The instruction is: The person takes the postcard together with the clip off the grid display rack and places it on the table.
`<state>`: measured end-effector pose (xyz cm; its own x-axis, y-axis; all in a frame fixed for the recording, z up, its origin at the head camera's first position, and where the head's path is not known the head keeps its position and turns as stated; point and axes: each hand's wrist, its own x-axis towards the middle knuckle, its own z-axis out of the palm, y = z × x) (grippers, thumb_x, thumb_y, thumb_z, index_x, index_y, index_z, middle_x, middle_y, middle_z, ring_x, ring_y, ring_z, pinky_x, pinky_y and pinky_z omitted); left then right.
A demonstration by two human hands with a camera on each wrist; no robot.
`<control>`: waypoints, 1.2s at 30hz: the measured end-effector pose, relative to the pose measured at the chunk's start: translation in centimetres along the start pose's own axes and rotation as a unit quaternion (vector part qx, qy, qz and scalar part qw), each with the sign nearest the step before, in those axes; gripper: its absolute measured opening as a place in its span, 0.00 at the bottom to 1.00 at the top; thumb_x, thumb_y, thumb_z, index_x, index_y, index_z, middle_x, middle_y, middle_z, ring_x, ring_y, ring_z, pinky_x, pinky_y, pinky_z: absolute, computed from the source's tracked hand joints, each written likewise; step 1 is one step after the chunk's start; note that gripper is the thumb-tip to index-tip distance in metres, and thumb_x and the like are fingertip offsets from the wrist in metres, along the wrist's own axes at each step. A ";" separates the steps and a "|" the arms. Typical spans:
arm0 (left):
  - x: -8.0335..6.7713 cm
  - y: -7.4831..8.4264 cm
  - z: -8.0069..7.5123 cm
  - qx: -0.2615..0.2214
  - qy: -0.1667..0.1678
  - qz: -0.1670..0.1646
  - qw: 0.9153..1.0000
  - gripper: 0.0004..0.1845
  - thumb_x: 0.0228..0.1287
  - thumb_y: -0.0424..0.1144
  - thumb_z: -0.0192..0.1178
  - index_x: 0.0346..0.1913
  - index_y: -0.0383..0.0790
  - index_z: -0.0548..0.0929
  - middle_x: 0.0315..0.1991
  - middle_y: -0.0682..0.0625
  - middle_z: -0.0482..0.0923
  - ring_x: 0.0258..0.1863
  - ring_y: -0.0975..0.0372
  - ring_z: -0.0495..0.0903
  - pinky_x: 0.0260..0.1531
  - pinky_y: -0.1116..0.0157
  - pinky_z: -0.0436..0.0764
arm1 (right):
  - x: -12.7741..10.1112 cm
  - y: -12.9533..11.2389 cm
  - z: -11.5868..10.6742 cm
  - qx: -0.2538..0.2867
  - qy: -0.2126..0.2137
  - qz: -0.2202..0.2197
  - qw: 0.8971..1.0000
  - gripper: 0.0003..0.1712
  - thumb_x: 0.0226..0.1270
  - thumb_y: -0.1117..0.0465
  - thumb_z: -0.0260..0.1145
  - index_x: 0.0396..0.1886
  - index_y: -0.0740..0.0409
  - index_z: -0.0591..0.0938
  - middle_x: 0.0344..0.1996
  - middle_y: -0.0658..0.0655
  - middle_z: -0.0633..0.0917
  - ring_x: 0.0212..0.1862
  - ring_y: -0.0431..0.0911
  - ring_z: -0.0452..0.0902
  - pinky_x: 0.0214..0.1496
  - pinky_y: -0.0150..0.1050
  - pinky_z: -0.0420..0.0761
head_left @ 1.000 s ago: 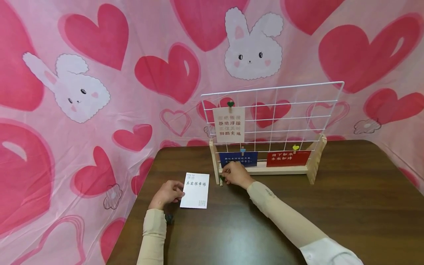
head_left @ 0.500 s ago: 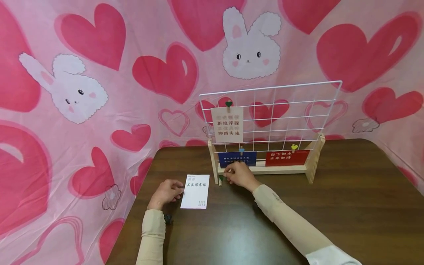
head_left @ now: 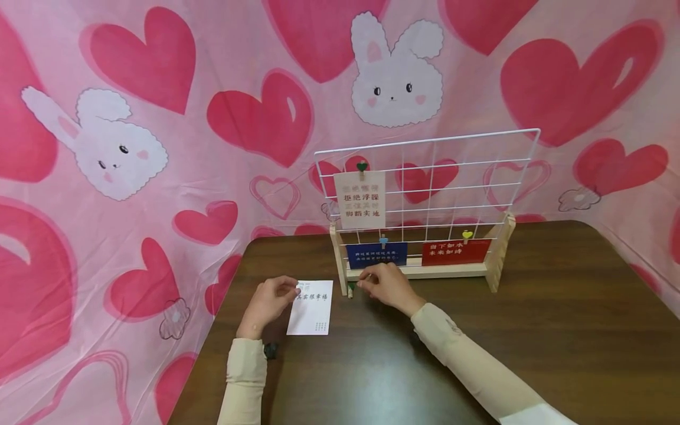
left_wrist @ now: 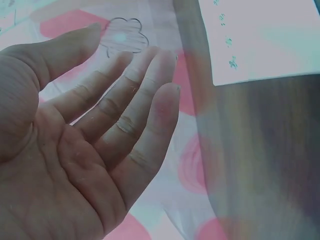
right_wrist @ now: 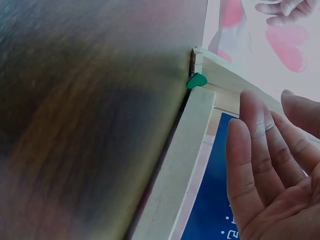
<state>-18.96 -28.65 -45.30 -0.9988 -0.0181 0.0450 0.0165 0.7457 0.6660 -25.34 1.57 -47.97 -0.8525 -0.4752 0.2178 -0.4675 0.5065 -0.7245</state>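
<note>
Behind the dark brown table [head_left: 579, 295] and along its left side there hangs a pink, wrinkled cloth [head_left: 228, 47], printed with red hearts [head_left: 149, 65] and white rabbit heads [head_left: 395, 103]. A pale light [head_left: 372, 369] reflects on the table.

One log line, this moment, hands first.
left hand: empty, by white card | right hand: empty, near green clip | white card: on table | green clip: by rack

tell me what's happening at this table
A person's right hand, holding nothing, is beside a green heart clothespin at the left leg of a wire grid rack. Their left hand, also empty, hovers by a white printed card on the table. A cream card, a blue card and a red card are clipped to the rack.
</note>
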 end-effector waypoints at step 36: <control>-0.7 5.6 -1.0 -0.052 0.033 0.081 0.995 0.15 0.68 0.34 0.69 0.56 0.37 0.86 0.46 0.44 0.90 0.46 0.56 0.89 0.54 0.54 0.88 | -0.6 -2.8 -2.4 -0.042 0.032 -0.029 0.998 0.12 0.68 0.55 0.73 0.46 0.54 0.92 0.33 0.52 0.93 0.31 0.39 0.84 0.36 0.34 0.83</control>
<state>-18.13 -25.11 -40.89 -0.9775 0.0500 0.2050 0.1850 0.6699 0.7191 -24.03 2.12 -44.50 -0.8354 -0.4594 0.3017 -0.5323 0.5400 -0.6519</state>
